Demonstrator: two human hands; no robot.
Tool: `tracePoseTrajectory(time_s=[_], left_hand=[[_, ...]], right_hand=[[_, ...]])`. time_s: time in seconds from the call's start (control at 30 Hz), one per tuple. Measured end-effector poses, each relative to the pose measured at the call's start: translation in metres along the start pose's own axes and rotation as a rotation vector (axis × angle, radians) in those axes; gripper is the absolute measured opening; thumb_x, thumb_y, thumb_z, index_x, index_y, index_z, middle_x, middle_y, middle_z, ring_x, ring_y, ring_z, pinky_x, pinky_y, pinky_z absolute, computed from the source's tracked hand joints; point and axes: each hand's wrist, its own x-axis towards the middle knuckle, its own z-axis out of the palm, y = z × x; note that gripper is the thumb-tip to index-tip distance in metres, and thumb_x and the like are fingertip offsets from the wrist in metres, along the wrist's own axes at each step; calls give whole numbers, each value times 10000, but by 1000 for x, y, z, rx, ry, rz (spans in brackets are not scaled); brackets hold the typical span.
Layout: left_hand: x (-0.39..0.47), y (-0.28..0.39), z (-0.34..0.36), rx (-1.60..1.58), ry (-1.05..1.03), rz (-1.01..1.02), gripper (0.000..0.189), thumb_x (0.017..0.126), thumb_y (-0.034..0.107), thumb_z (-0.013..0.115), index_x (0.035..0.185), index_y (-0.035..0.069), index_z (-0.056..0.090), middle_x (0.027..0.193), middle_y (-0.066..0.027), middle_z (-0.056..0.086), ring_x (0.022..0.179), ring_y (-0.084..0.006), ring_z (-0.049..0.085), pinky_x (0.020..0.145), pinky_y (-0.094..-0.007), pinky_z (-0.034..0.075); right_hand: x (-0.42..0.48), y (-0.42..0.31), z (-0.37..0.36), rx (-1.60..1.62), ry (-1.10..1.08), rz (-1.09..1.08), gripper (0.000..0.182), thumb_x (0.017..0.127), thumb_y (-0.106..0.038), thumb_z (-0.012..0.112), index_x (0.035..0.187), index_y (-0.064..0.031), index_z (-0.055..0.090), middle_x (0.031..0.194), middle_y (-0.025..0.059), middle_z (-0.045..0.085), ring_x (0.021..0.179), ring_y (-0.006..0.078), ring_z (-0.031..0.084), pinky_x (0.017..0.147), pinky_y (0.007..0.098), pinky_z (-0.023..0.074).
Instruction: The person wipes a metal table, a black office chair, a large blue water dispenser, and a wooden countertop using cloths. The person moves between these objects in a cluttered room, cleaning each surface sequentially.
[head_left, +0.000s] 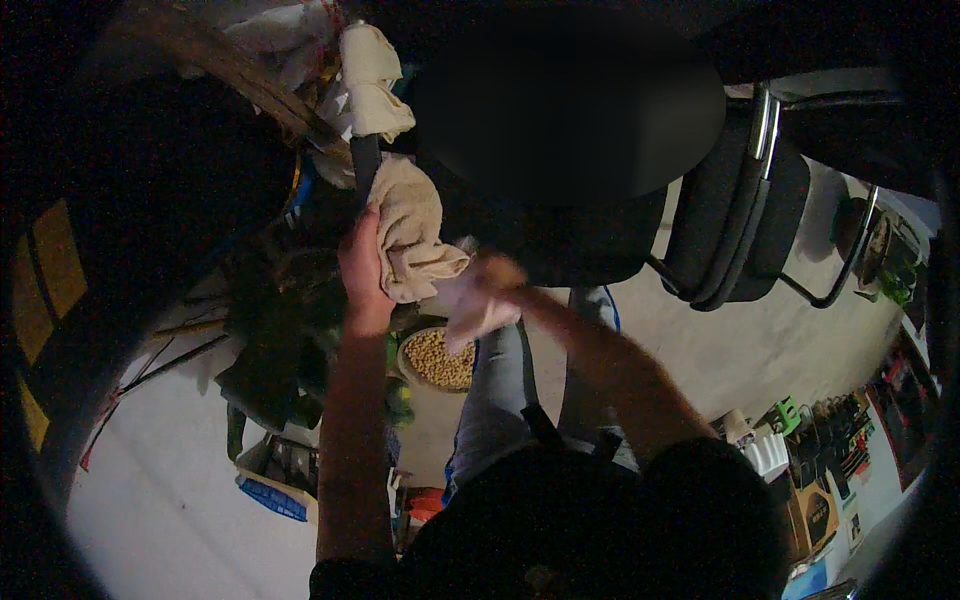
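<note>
In the head view my left hand (362, 262) grips a bar wrapped in a beige cloth (411, 202), its fingers behind the cloth. My right hand (499, 277), blurred, is just right of that cloth and holds a pinkish cloth (487, 319) that hangs below it. Farther up the dark bar (366, 161) lies a cream cloth (369, 79). Below my hands a round container of small tan pieces (435, 360) stands on the floor, left of my legs.
Black chairs with metal tube frames (769, 142) stand at the upper right. A wooden beam (262, 82) slants across the upper left. A crate with a blue side (271, 499) is at lower left, and assorted household goods (817, 450) lie at lower right.
</note>
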Motion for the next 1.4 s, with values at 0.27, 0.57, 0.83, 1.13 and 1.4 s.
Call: tracePoseTrajectory(time_s=[0.27,0.57,0.83,1.13,1.4], left_hand=[[-15,16,16,-40,-2,-18,393,963,285,532,1245,12,560,1162,-103,627,1010,-221,626,855,-351,518],[-13,6,1,-84,119,-9,399,935,286,565,1214,1,585,1174,-111,627,1009,-233,628,879,-356,513],[-8,8,-5,-93,-50,-10,459,934,341,555,1273,32,547,1217,-103,609,1088,-249,597,943,-381,487],[-13,11,-1,99,155,165,533,881,329,630,1289,5,518,1280,-140,566,1122,-299,577,961,-414,476],[-33,-13,-2,113,155,193,603,879,369,644,1302,-30,483,1319,-164,519,1117,-298,574,910,-416,501]], right_hand=[[198,-166,-155,-972,506,-272,463,906,-164,511,1359,-162,419,1231,196,517,1108,386,552,894,491,482],[-41,-74,-17,-367,-235,441,429,871,-356,628,1219,-105,608,1115,186,616,1056,289,600,951,412,446],[-7,-202,-299,-211,836,80,465,1002,-401,362,1347,-105,459,1237,102,547,1095,250,548,865,367,487],[-96,-69,-139,-633,510,557,407,876,-214,585,1278,-163,551,1291,146,524,1207,353,494,990,434,432],[-249,-216,-185,-588,590,2,521,768,-72,743,1256,-133,569,1219,142,587,1106,333,581,965,381,465]])
